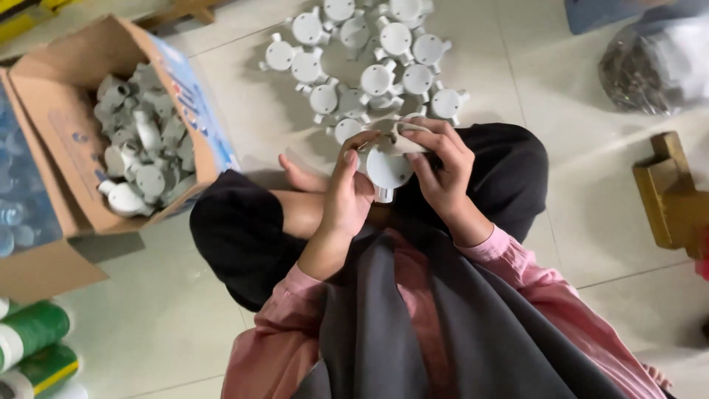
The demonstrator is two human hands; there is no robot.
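View from above of a seated person in pink sleeves and a dark grey apron, legs crossed on a pale tiled floor (185,325). Over the lap, the left hand (347,196) and the right hand (443,166) meet around a white round junction box (388,170) with short pipe outlets; the left fingers are curled, with the fingertips pressing its upper left edge, and the right fingers are closed around its upper right side, the thumb across the face, one outlet pointing down toward the lap. Just beyond the hands, a cluster of like white junction boxes (369,52) lies on the floor, some touching one another. To the left, an open cardboard carton (70,140) holds a heap of greyish fittings (140,148) of the same kind. At lower left lie green rolls (33,343). At right stands a yellowish wooden piece (668,196), and at upper right a clear plastic bag (650,63) of dark small parts.
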